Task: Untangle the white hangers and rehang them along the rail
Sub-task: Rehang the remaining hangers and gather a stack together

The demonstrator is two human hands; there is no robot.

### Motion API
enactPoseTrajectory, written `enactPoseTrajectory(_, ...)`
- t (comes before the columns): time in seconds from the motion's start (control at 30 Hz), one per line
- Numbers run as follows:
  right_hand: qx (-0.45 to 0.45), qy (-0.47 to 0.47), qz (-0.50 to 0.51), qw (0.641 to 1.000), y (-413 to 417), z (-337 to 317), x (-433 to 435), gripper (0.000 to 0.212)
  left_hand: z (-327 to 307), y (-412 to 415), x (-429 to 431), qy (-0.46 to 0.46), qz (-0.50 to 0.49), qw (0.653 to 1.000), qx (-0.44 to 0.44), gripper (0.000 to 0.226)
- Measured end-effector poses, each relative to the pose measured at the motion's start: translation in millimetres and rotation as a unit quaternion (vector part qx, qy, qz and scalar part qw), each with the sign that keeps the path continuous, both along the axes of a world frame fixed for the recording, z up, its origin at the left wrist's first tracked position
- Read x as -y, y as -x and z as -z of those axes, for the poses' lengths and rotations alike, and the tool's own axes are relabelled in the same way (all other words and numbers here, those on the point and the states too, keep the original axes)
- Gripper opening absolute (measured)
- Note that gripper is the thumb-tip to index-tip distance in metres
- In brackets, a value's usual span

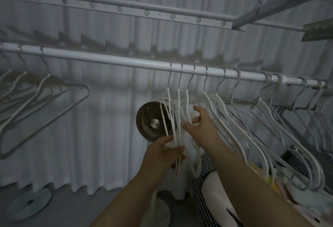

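A white rail (115,60) runs across the view, sloping down to the right. Several white hangers (234,124) hang by metal hooks from its right half, bunched and overlapping. My left hand (162,156) grips the lower ends of two or three of the leftmost hangers (173,117), pulled together below the rail. My right hand (201,126) reaches in among the neighbouring hangers with fingers spread, touching their white arms. Three more hangers (41,90) hang apart at the rail's left end.
A round fan (153,121) on a stand sits behind the hangers. A white curtain (90,136) covers the back. Overhead run grey drying-rack bars (126,9). Checked and pink fabric (212,190) lies at lower right. A round base (29,203) lies on the floor at left.
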State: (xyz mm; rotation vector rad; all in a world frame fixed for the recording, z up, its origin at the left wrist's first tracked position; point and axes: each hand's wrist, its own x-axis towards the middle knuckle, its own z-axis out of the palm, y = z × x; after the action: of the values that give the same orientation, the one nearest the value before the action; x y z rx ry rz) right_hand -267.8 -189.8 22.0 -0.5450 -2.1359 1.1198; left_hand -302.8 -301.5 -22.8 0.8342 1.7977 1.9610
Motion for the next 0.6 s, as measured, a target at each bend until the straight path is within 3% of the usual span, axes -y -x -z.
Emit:
enactPoseTrajectory(0.13,-0.013,-0.251,0.108,0.962,6,-6,8,0.043,0,9,18,-0.020,-0.019,1.000,0.015,0.036)
enactPoseTrajectory(0.23,0.135,-0.325,0.135,0.926,18,-14,22,0.049,-5,12,35,-0.029,-0.022,0.999,-0.021,0.028)
enactPoseTrajectory(0.3,0.184,-0.284,0.127,0.932,25,-18,34,0.055,-5,18,45,-0.035,-0.024,0.998,-0.044,0.023)
enactPoseTrajectory(0.37,0.178,-0.227,0.108,0.952,33,-19,46,0.055,-4,27,58,-0.035,-0.036,0.996,-0.071,0.025)
enactPoseTrajectory(0.47,0.134,-0.141,0.075,0.978,43,-19,64,0.052,-3,41,78,-0.028,-0.057,0.991,-0.119,0.030)
enactPoseTrajectory(0.6,0.031,0.038,0.036,0.998,57,-19,88,0.045,-7,60,106,-0.044,-0.056,0.991,-0.112,0.031)
